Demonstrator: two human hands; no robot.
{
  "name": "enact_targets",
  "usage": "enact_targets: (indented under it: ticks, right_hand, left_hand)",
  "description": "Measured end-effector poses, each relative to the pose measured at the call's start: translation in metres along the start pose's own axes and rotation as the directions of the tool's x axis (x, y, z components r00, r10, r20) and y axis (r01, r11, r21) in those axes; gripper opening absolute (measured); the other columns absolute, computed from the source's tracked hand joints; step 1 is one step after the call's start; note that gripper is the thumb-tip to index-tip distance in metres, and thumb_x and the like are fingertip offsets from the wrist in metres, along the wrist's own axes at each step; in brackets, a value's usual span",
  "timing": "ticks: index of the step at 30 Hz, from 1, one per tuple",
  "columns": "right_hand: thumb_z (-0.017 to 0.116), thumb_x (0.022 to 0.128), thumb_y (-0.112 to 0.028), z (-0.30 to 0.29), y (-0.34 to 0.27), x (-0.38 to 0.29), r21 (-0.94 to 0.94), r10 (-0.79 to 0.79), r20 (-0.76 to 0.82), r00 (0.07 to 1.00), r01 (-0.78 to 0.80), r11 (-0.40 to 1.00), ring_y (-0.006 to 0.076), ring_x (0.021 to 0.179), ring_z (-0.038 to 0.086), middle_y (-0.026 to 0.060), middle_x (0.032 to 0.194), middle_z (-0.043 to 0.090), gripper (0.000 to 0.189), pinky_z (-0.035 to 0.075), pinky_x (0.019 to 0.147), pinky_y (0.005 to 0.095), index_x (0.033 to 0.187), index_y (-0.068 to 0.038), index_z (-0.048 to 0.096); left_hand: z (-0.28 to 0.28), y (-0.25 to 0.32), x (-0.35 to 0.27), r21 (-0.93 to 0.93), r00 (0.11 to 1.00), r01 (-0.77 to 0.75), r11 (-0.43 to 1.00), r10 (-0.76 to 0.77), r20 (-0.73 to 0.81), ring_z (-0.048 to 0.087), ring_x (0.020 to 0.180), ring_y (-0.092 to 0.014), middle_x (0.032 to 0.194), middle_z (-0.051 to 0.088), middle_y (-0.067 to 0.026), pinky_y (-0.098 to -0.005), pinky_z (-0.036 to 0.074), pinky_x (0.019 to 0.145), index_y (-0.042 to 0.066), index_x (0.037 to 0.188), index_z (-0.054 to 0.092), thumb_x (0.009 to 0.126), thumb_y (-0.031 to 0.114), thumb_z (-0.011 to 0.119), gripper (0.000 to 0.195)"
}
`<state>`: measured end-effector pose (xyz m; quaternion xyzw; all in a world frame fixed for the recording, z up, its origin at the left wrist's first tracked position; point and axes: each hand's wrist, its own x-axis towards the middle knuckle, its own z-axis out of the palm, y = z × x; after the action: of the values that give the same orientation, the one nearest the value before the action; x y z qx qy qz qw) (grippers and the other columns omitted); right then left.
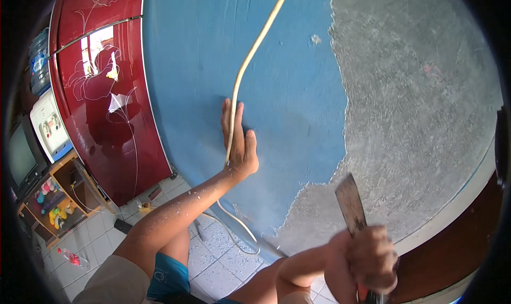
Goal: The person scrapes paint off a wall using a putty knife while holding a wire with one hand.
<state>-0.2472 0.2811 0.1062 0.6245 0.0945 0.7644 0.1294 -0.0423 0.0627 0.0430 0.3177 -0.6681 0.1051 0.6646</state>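
Note:
My left hand (240, 150) lies against the wall's blue paint (295, 116), fingers pointing up, with a cream cable (249, 58) running over it. My right hand (369, 260), somewhat blurred, is closed around a tool with a broad, worn metal blade (351, 202); the blade points up and left, near the scraped grey part of the wall (407, 136). Whether the blade touches the wall I cannot tell. A ragged edge of paint parts the blue from the grey. Paint flecks stick to my left forearm.
Paint chips litter the floor tiles (217, 260), where the cable loops beside the wall. A red refrigerator (107, 124) stands left. Beyond it are a water dispenser (50, 126), a television (24, 152) and a wooden cabinet (68, 192). A plastic bottle (74, 259) lies on the floor.

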Motion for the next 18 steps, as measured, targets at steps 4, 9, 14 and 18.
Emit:
enact_targets:
  ticks: [4,9,14,18]
  right_hand:
    - [0.032,0.099,-0.077,0.01,-0.007,0.015,-0.034,-0.199,-0.205,0.958,0.197,0.98,0.0082,0.047,0.032,-0.0061,0.057,0.033,0.068,0.032,0.041,0.0282,0.073,-0.016,0.043]
    - [0.041,0.101,-0.072,0.012,0.013,0.003,-0.04,-0.123,-0.013,0.992,0.122,0.992,0.0092,0.053,0.046,-0.0021,0.067,0.048,0.064,0.041,0.042,0.0275,0.077,-0.013,0.05]
    - [0.044,0.099,-0.072,0.011,0.035,0.015,0.007,-0.096,-0.119,0.988,0.097,0.995,0.0098,0.053,0.048,-0.0027,0.06,0.044,0.066,0.043,0.044,0.0273,0.073,-0.012,0.048]
    - [0.059,0.088,-0.048,0.022,0.043,0.008,0.035,-0.034,-0.176,0.984,0.041,0.999,0.0092,0.041,0.028,-0.0046,0.05,0.027,0.049,0.025,0.046,0.0308,0.063,-0.017,0.03]
  left_hand:
    - [0.01,0.004,-0.003,-0.043,0.999,0.029,0.999,-0.028,0.017,0.008,0.156,-0.045,0.166,0.01,-0.0301,-0.0583,0.013,0.124,-0.006,0.159,0.022,0.11,0.049,0.024,0.073]
    - [0.002,-0.006,-0.006,0.005,0.999,-0.034,0.999,0.034,0.0,0.008,0.156,-0.046,0.166,0.01,-0.0299,-0.0586,0.011,0.124,-0.006,0.159,0.022,0.111,0.046,0.025,0.071]
    - [0.006,0.004,-0.003,-0.032,1.0,-0.002,0.999,0.002,0.004,0.008,0.156,-0.047,0.166,0.01,-0.03,-0.0589,0.01,0.124,-0.007,0.158,0.022,0.111,0.042,0.027,0.068]
    - [0.011,0.0,-0.005,-0.029,0.999,-0.044,0.999,0.044,-0.012,0.009,0.155,-0.047,0.166,0.011,-0.031,-0.0589,0.011,0.124,-0.008,0.158,0.022,0.111,0.04,0.029,0.067]
